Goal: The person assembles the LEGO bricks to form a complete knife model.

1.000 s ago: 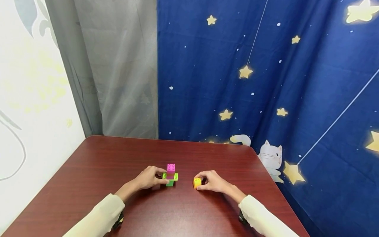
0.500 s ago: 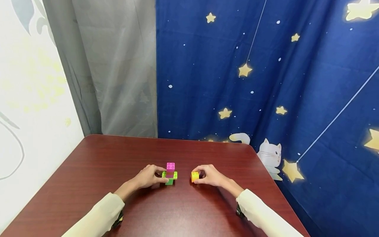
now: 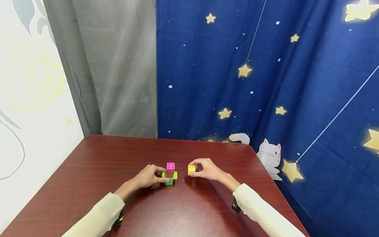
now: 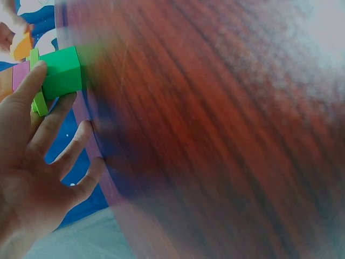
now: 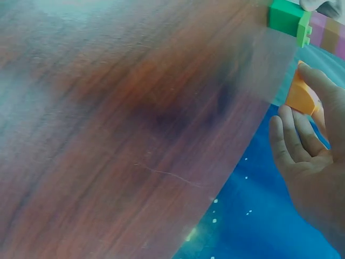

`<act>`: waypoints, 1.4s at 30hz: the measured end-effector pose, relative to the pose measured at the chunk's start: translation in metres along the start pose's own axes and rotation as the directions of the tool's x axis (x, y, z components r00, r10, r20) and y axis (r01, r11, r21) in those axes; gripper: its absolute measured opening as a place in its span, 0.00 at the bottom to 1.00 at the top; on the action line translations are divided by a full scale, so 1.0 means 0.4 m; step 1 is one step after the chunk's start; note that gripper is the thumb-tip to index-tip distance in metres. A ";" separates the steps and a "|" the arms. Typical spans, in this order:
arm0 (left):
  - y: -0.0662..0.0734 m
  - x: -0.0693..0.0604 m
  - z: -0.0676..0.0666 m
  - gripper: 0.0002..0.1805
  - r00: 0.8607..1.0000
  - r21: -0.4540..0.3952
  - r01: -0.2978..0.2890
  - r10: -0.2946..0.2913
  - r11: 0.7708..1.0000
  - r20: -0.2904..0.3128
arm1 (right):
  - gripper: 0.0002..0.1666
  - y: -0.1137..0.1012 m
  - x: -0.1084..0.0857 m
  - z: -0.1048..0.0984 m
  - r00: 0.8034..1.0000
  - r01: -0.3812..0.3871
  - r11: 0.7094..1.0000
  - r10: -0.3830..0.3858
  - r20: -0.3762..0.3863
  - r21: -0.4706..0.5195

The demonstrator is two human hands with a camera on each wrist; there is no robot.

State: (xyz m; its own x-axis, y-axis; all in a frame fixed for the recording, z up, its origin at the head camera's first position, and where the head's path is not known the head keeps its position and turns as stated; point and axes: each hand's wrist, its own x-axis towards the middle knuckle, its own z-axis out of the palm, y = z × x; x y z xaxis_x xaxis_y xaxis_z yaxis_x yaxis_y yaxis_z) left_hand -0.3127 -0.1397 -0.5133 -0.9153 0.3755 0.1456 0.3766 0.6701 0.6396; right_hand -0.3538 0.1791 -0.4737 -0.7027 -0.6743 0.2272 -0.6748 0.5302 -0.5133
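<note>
A small tower of toy building bricks stands on the table, with a green block [image 4: 61, 73] at its base. Above that lies a lime plate [image 3: 175, 175], topped by a magenta brick [image 3: 170, 166]; the wrist views also show an orange-brown layer between pink ones. My left hand [image 3: 147, 176] pinches the tower around the lime plate from the left, thumb in front. To the right, my right hand [image 3: 209, 169] pinches a yellow-orange brick [image 3: 191, 170] with a curved side between thumb and fingers. That brick is held apart from the tower, raised off the table.
The dark red wooden table [image 3: 177, 210] extends around both hands. Its far edge meets a grey curtain [image 3: 127, 82] and a blue star-patterned curtain [image 3: 201, 82]. A white wall panel [image 3: 38, 115] borders the left side.
My right hand has lifted the yellow-orange brick and carried it leftward and away from me, closer to the tower. My left hand and the tower have stayed in place.
</note>
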 end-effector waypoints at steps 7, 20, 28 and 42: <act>0.002 -0.004 -0.002 0.30 1.000 0.007 0.014 -0.014 1.000 -0.004 | 0.20 -0.017 0.028 -0.015 1.000 0.025 0.999 -0.026 -0.012 -0.042; 0.004 -0.001 0.000 0.29 1.000 0.009 0.014 -0.014 1.000 0.003 | 0.21 -0.054 0.078 -0.045 0.999 0.031 0.999 -0.032 -0.019 -0.015; 0.007 -0.002 -0.001 0.29 1.000 0.002 0.017 -0.017 1.000 0.004 | 0.21 -0.071 0.104 -0.053 0.998 0.052 0.998 -0.053 -0.036 -0.019; 0.005 0.001 0.000 0.29 0.999 -0.006 0.034 -0.034 0.999 0.018 | 0.23 -0.107 0.126 -0.066 0.997 0.065 0.998 -0.066 -0.050 -0.009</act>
State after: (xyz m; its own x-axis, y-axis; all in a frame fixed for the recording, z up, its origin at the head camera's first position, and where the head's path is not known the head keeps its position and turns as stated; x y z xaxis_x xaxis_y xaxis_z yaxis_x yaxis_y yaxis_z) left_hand -0.3123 -0.1383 -0.5120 -0.9248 0.3643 0.1101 0.3445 0.6786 0.6487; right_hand -0.3663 0.1360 -0.4183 -0.6674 -0.6809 0.3016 -0.7211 0.4897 -0.4900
